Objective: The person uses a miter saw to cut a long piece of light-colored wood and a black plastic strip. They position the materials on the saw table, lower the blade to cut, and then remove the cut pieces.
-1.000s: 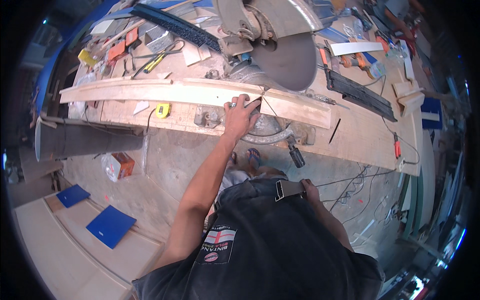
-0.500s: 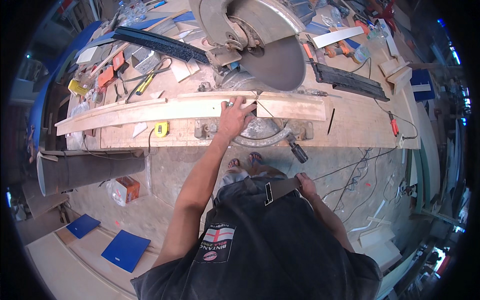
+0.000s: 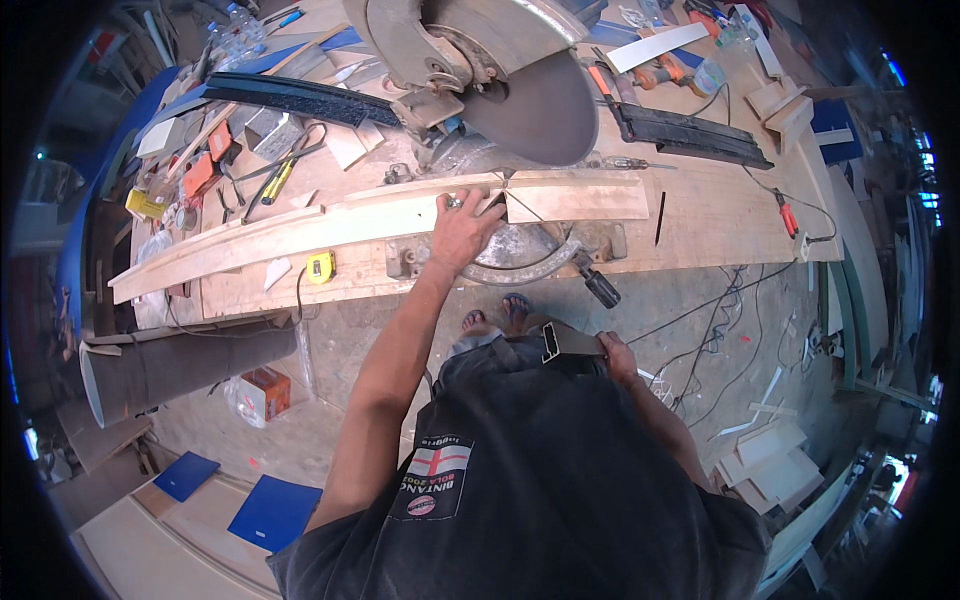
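Observation:
A long pale wooden board (image 3: 350, 222) lies across the bed of a miter saw (image 3: 450, 50). My left hand (image 3: 464, 232) rests on it just left of the cut line, fingers bent over its face. A shorter wooden piece (image 3: 580, 196) continues to the right of that line. Above and behind hangs the raised round saw blade (image 3: 545, 110); its surface looks smooth, and I cannot tell if it spins. At my waist, my right hand (image 3: 618, 358) is closed around a dark hollow rectangular bar (image 3: 578, 341), its open end pointing left.
The saw's black handle (image 3: 600, 290) juts over the bench's near edge. A yellow tape measure (image 3: 320, 267) and a pencil (image 3: 660, 218) lie on the bench. Black profiles (image 3: 300, 100) lie behind the board. Below left are a large grey cylinder (image 3: 180, 372) and a small box (image 3: 268, 392). Cables (image 3: 715, 330) trail across the floor.
My right hand has shifted the hollow bar, and its open end now sits farther right and higher, turned more toward view. My left hand stays on the board. The whole view has tilted slightly.

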